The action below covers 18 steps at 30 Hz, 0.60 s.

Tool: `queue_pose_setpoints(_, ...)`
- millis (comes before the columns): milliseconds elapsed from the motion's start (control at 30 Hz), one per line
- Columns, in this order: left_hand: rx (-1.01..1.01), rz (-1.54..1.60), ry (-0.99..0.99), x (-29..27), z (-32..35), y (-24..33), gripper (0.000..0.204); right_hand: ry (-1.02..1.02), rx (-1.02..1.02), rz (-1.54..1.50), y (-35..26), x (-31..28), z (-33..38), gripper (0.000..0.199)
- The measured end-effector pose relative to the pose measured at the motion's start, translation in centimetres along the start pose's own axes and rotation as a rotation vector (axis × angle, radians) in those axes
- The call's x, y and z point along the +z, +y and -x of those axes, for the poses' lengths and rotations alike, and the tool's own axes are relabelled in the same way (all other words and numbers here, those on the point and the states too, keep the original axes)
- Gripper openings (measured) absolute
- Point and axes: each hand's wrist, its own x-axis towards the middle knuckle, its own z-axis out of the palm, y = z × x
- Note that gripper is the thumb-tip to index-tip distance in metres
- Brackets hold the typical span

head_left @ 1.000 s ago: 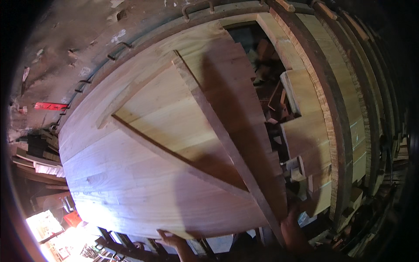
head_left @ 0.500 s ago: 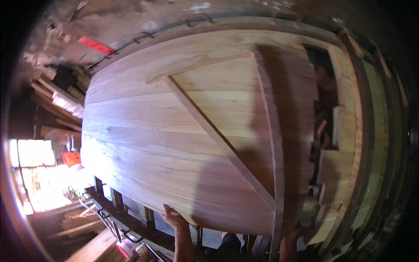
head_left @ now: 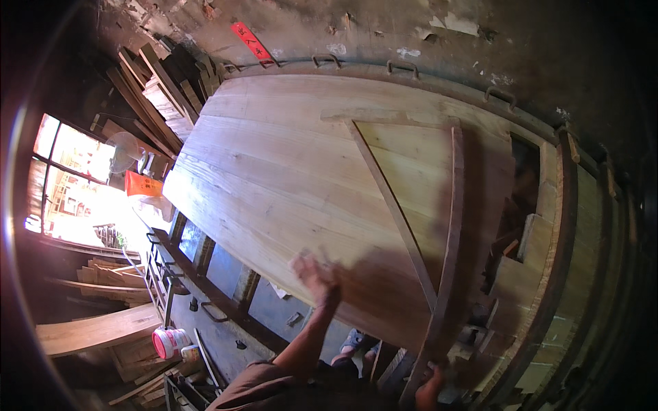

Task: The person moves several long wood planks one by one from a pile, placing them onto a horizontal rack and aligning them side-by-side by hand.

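Note:
A big pale wooden panel (head_left: 288, 171) of joined boards lies tilted across the middle of the view. Two thin battens lie on it in a V: a diagonal one (head_left: 391, 205) and a long, slightly curved one (head_left: 452, 226). My left hand (head_left: 314, 272) is blurred, with fingers spread, over the panel's near edge. At the bottom edge, my right hand (head_left: 430, 387) touches the lower end of the long batten; its grip is hidden in shadow.
A dark wooden frame (head_left: 565, 240) borders the panel on the right, with offcuts (head_left: 524, 233) in a gap. Stacked planks (head_left: 151, 89) lean at the upper left, near a bright window (head_left: 75, 178). Below lie a long plank (head_left: 96, 329) and a pink-and-white bucket (head_left: 170, 340).
The view has swung round, so the panel now sits more upright in the picture. My left hand has risen from below the panel's near edge onto that edge.

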Motion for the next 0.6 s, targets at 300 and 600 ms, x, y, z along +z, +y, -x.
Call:
queue_pose_setpoints(300,0.306,0.148,-0.425,7.3,3.1,18.6,0.076,-0.025,-0.467,0.933,0.6,2.3,8.1,0.074)
queue_pose_setpoints(600,0.366,0.117,-0.393,12.0,3.1,22.9,0.077,0.089,-0.207,0.735,5.3,2.7,9.7,0.088)
